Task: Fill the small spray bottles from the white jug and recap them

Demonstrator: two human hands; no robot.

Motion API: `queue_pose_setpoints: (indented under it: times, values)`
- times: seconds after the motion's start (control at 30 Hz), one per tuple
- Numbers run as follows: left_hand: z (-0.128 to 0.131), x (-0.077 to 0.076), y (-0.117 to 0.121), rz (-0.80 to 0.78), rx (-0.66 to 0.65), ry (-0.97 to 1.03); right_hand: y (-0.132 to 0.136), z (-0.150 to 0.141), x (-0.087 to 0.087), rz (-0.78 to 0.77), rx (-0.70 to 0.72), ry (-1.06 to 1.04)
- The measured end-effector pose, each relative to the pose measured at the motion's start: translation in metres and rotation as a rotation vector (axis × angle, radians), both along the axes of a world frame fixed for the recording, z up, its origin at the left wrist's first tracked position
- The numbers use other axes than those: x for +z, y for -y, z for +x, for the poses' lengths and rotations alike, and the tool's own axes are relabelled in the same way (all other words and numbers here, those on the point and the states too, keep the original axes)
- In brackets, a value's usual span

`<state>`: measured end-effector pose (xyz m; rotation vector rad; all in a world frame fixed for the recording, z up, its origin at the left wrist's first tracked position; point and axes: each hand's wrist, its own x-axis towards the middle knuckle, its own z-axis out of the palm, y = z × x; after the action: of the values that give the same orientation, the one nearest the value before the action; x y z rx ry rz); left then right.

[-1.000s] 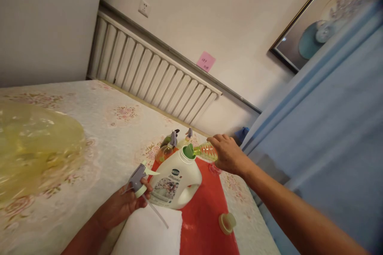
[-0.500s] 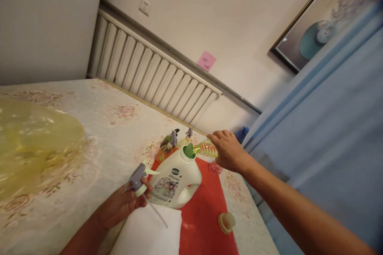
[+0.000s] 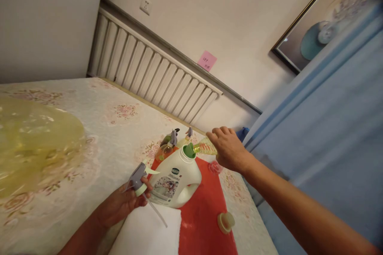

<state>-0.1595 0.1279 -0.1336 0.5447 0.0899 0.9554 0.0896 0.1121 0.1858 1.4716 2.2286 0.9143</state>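
Observation:
My right hand [image 3: 229, 147] is closed around a clear ribbed bottle [image 3: 206, 147] with yellowish liquid, tipped on its side. Its neck meets the green spout [image 3: 189, 151] in the mouth of a white detergent jug [image 3: 176, 179]. The jug stands upright with its handle toward the right. In my left hand [image 3: 125, 201] is a grey and pale-green trigger sprayer head [image 3: 139, 179], its thin dip tube pointing down to the right. Those fingers are wrapped round the collar, close to the jug's left side. A pale cap [image 3: 226, 222] lies to the right, apart from both hands.
Under the jug lies a red mat [image 3: 203, 207], with a folded white cloth [image 3: 149, 233] in front. Spray bottles [image 3: 166, 149] stand behind the jug. A pink round item [image 3: 214, 167] sits below my right hand. A large yellow transparent bag [image 3: 38, 143] fills the left; a blue curtain [image 3: 323, 127] hangs right.
The bottle and my right hand have shifted very slightly, and the bottle still lies tipped at the green spout. My left hand keeps the sprayer head in about the same place.

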Motion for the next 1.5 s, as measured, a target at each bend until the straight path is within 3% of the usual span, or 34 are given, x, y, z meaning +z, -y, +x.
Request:
queue_pose_setpoints:
  times: [0.27, 0.57, 1.17, 1.33, 1.5]
  values:
    - [0.0, 0.002, 0.001, -0.03, -0.014, -0.002, 0.0, -0.01, 0.002, 0.017, 0.019, 0.056]
    - [0.0, -0.002, -0.002, 0.039, -0.044, 0.025, 0.0, -0.02, 0.002, 0.017, 0.044, 0.095]
    - [-0.002, -0.005, -0.003, 0.04, -0.019, 0.006, 0.002, -0.019, -0.002, 0.018, 0.068, 0.097]
    - [-0.003, -0.003, 0.011, -0.018, -0.005, -0.005, 0.001, -0.006, -0.011, 0.022, 0.034, 0.011]
    - [-0.003, 0.003, 0.035, -0.076, 0.12, -0.079, 0.002, 0.016, -0.028, -0.04, -0.049, -0.27]
